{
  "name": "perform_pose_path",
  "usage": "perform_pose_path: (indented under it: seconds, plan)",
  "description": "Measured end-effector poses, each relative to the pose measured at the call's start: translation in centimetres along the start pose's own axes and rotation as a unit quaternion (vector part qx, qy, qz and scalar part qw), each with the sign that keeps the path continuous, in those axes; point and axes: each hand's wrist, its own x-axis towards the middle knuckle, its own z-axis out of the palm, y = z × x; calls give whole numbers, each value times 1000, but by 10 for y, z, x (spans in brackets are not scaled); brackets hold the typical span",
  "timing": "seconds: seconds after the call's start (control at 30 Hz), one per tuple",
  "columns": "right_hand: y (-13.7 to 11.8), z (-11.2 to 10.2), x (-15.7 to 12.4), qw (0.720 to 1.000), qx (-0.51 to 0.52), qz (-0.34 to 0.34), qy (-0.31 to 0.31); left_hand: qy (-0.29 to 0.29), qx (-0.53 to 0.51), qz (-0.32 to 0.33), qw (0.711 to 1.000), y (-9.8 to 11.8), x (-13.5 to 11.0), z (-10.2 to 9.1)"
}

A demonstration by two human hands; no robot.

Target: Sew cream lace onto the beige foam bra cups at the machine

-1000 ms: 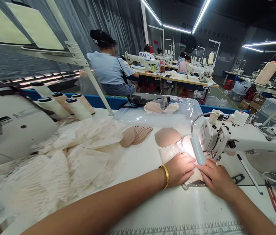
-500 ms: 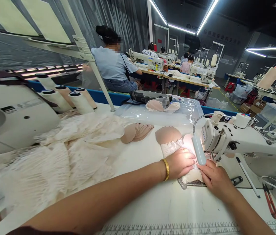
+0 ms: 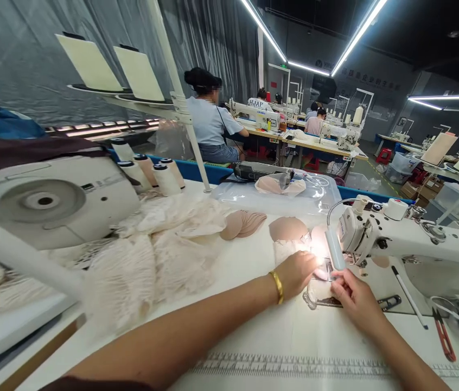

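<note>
My left hand (image 3: pixel 298 272), a gold bangle at its wrist, lies flat on pale lace fabric (image 3: pixel 284 252) beside the sewing machine's needle area, its fingers stretched toward the bright lamp spot. A beige bra cup (image 3: pixel 288 228) adjoins the lace on the far side. Just right of the needle area, my right hand (image 3: pixel 354 293) has thumb and forefinger pinched together at the work's near edge; what they grip is too small to make out. The grey-white lamp (image 3: pixel 335 248) hangs over the fingertips and partly hides the stitching spot of the sewing machine (image 3: pixel 428 239).
Stacked beige cups (image 3: pixel 243 225) and a heap of cream lace (image 3: pixel 160 260) lie to the left. On the right are a white pen (image 3: pixel 409 297) and red thread snips (image 3: pixel 443 334). A ruler strip (image 3: pixel 294 365) runs along the front. Behind stands a clear plastic bin (image 3: pixel 233 198).
The head view has swung left, so the scene sits further right. My left hand has drawn slightly away from my right, and a gap with the metal plate now shows between them.
</note>
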Motion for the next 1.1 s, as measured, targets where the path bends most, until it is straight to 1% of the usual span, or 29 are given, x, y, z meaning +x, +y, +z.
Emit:
perform_pose_path:
  seconds: [0.03,0.07,0.1,0.13,0.2,0.27,0.33,0.37,0.4,0.43,0.47,0.5,0.53,0.57,0.6,0.63,0.67,0.7,0.73,0.77,0.83,0.9,0.93,1.0,1.07,1.1]
  plan:
    - [-8,6,-1,996,81,41,-10,8,-19,11,1000,6,-11,-6]
    - [-16,12,-2,984,159,76,-13,22,-43,19,999,13,-23,-11]
    - [-24,18,-4,968,228,102,-8,42,-72,20,996,18,-36,-16]
    - [-32,25,-5,951,284,123,5,62,-94,2,994,21,-49,-21]
    - [-45,37,-10,920,360,150,42,92,-104,-70,988,22,-74,-30]
    - [-55,45,-15,895,410,163,68,125,-69,-166,976,20,-94,-40]
    - [-61,52,-19,875,444,173,88,195,-65,-246,947,23,-109,-50]
    - [-64,54,-20,866,458,178,96,230,-99,-281,927,30,-114,-55]
    - [-65,57,-22,857,471,183,103,242,-169,-310,904,39,-118,-59]
    - [-67,60,-23,850,481,184,111,222,-274,-335,874,51,-120,-61]
    - [-68,63,-25,847,486,181,119,165,-408,-353,826,64,-120,-62]
    - [-69,66,-28,848,484,175,127,79,-553,-363,746,77,-118,-61]
    - [-70,69,-32,852,478,167,134,16,-667,-377,643,88,-115,-58]
    - [-70,73,-37,857,470,159,139,-5,-743,-390,544,97,-111,-54]
    - [-71,77,-43,862,461,153,144,15,-787,-403,467,102,-106,-50]
    - [-71,81,-50,866,453,152,147,69,-804,-415,420,103,-101,-47]
    - [-72,84,-56,869,447,153,147,135,-803,-421,399,101,-95,-44]
    - [-73,86,-62,872,442,156,145,193,-794,-421,394,97,-89,-43]
    - [-73,87,-66,874,437,157,142,232,-784,-417,397,92,-84,-42]
    - [-74,86,-68,876,434,158,140,250,-779,-410,403,88,-80,-42]
    - [-73,82,-67,877,432,163,135,237,-787,-397,409,81,-75,-44]
    - [-70,76,-60,872,433,172,151,214,-804,-388,396,79,-73,-44]
    - [-67,73,-57,867,435,176,165,210,-810,-394,380,79,-73,-43]
    - [-59,71,-52,859,443,176,186,215,-815,-422,334,81,-73,-41]
    - [-51,73,-53,857,449,173,186,213,-822,-443,288,83,-73,-39]
    - [-48,75,-54,858,449,172,180,207,-829,-443,272,84,-72,-38]
